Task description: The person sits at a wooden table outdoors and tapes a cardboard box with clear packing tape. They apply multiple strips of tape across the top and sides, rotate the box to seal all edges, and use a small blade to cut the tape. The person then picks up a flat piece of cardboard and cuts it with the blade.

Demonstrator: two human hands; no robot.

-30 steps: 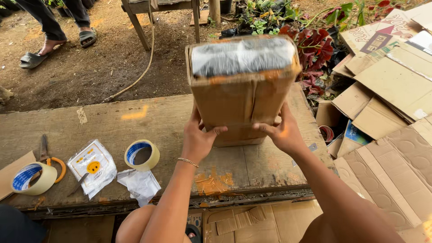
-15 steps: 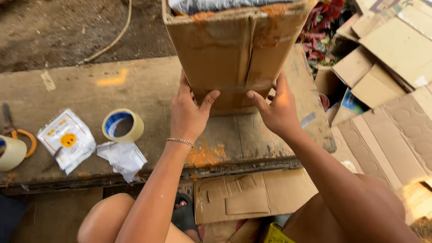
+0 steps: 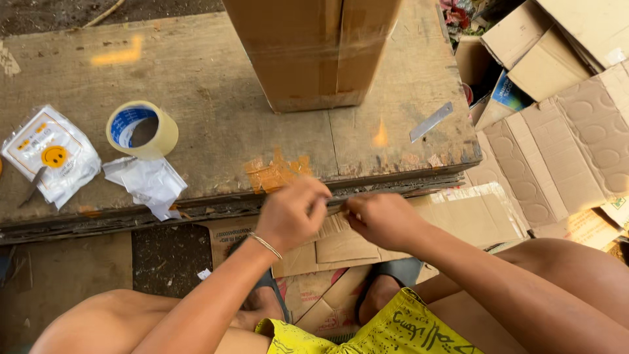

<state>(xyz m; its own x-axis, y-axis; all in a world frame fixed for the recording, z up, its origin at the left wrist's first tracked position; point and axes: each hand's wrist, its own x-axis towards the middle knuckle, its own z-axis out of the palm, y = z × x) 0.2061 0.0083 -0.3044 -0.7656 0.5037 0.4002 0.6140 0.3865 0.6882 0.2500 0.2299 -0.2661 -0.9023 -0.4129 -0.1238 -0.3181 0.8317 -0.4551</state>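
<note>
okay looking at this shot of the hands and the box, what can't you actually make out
Head view only:
- Cardboard box: top cut off by the frame's upper edge.
- What the left hand and right hand pinch: blurred, hidden by fingers.
- Flat grey strip on the table: too small to identify.

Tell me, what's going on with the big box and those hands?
A person sits at a worn wooden table. A tall brown cardboard box stands upright on it, untouched. The left hand and right hand meet at the table's near edge, pinching something thin between them; what it is cannot be made out. A roll of clear tape with a blue core and crumpled white plastic wrappers lie to the left, a small metal blade to the right.
</note>
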